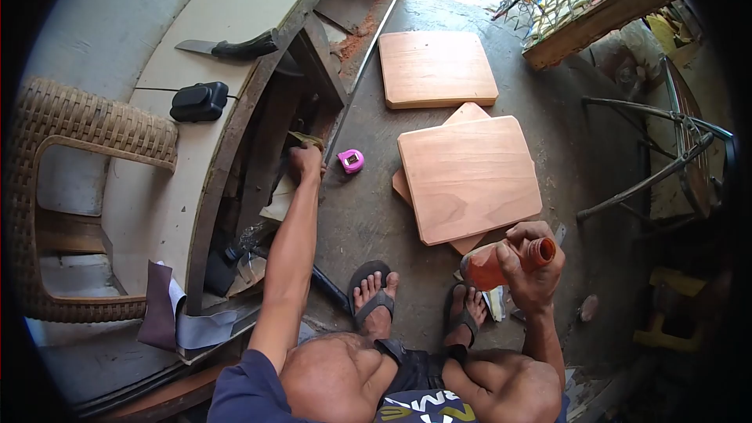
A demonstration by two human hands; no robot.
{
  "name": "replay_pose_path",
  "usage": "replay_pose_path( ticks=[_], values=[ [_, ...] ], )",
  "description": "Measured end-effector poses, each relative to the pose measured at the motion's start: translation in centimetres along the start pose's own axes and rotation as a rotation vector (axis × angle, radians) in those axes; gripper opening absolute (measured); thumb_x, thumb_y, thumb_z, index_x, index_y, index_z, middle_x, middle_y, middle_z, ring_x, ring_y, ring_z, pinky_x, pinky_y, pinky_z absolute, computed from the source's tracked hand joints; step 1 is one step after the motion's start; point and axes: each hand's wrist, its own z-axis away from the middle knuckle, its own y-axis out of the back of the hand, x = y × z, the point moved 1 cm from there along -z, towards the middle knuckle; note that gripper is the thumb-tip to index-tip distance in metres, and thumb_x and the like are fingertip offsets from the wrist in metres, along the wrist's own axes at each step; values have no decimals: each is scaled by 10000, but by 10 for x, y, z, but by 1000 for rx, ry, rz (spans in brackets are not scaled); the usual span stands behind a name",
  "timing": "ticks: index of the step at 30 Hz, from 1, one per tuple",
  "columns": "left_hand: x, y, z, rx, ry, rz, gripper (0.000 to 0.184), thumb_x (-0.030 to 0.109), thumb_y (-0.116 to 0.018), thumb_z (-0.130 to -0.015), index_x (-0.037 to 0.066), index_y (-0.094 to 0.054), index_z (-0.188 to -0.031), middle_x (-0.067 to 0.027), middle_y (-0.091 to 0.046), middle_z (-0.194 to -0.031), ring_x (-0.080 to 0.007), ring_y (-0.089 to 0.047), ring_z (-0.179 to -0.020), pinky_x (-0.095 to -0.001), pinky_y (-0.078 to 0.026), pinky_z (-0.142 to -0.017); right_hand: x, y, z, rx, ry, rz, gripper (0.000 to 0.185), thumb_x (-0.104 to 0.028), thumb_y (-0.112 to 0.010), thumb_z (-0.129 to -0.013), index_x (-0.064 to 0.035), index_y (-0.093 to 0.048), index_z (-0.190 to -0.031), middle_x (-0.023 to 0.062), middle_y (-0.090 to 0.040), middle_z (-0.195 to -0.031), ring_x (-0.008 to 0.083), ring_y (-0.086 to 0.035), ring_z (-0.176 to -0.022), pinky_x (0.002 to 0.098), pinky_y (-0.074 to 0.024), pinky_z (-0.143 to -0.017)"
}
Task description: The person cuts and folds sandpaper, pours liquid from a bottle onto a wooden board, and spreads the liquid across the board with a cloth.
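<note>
My left hand (307, 163) reaches to the edge of the low shelf under the curved bench, its fingers bent around something yellowish-green that is too small to name. A pink tape measure (351, 160) lies on the floor just right of it. In my right hand (534, 270) is a reddish-brown bottle (484, 268), tilted with its open mouth toward the right. Beyond that hand, light wooden boards (470, 180) are stacked at differing angles on the floor, and another wooden board (439, 68) lies farther away.
On the curved bench (168, 211) lie a knife (243, 47) and a black case (199, 102). A woven chair (94, 121) stands at the left. A metal-framed chair (650, 157) and a wire-mesh crate (595, 19) are at the right. My sandalled feet are below the boards.
</note>
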Motion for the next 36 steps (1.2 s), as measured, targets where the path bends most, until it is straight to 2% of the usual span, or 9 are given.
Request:
replay_pose_path(
  ticks=[3, 6, 8, 12, 14, 21, 27, 29, 36],
  values=[
    [-24, 21, 74, 173, -694, -131, 238, 172, -594, -956, 13, -640, -1127, -164, -710, -817, -258, -704, -698, -372, -544, -636, -3, 8, 1, -85, -91, -64, 220, -84, -747, -892, 8, -627, -1051, 51, -627, -963, 109, -606, -863, 267, -503, -790],
    [-6, 55, 201, -775, -629, 127, 644, 366, -767, -911, 65, -527, -1427, -145, -674, -1206, -303, -657, -1119, -432, -519, -953, -11, -5, -7, -77, -198, -323, 188, -43, -764, -881, 30, -635, -996, 63, -660, -859, 126, -676, -771, 280, -538, -674],
    [13, 61, 259, -1185, -972, 137, 975, 469, -849, -808, 74, -372, -1560, -183, -577, -1398, -340, -580, -1285, -448, -461, -1081, -9, -11, -14, -168, -117, -276, 219, -56, -761, -897, 48, -621, -1030, 65, -693, -860, 120, -693, -831, 278, -552, -708],
    [27, 58, 303, -1520, -846, -24, 1104, 432, -908, -728, 21, -326, -1572, -206, -571, -1411, -311, -573, -1310, -434, -448, -1106, 1, -19, -22, -194, -162, -434, 548, -396, -862, -854, 35, -630, -1100, 102, -730, -988, 162, -691, -942, 322, -569, -852],
    [38, 59, 296, -1476, -668, -204, 971, 311, -898, -727, -19, -408, -1497, -195, -632, -1309, -273, -637, -1200, -403, -494, -1046, 18, -5, -16, -82, -189, -627, 653, -505, -824, -859, 21, -631, -1195, 112, -709, -1082, 194, -677, -1038, 337, -549, -932],
    [30, 78, 269, -1153, -527, 22, 778, 222, -862, -732, -33, -488, -1364, -152, -679, -1137, -233, -685, -998, -383, -544, -920, 170, 69, 130, 47, -691, 481, 298, -284, -747, -901, -31, -672, -1040, 176, -685, -1046, 359, -672, -966, 444, -533, -831],
    [6, 79, 264, -974, -753, -288, 680, 158, -821, -799, -21, -494, -1368, -99, -676, -1124, -239, -686, -984, -372, -539, -915, 170, 25, 204, -39, -474, 783, 336, -282, -771, -869, -18, -699, -1062, 184, -706, -984, 403, -675, -937, 475, -538, -841],
    [0, 86, 254, -1027, -654, -108, 654, 97, -785, -833, -1, -471, -1398, -93, -670, -1149, -240, -670, -1037, -377, -521, -952, 173, 20, 207, 36, -621, 593, 360, -298, -722, -911, -52, -677, -1170, 191, -647, -1152, 448, -584, -1069, 521, -470, -946],
    [-27, 78, 213, -746, -716, 211, 747, 75, -785, -880, 26, -382, -1508, -88, -497, -1454, -217, -491, -1359, -381, -351, -1179, 198, 32, 217, -43, -581, 737, 339, -267, -738, -903, -19, -699, -1130, 178, -697, -1039, 383, -654, -954, 471, -517, -869]
  ],
)
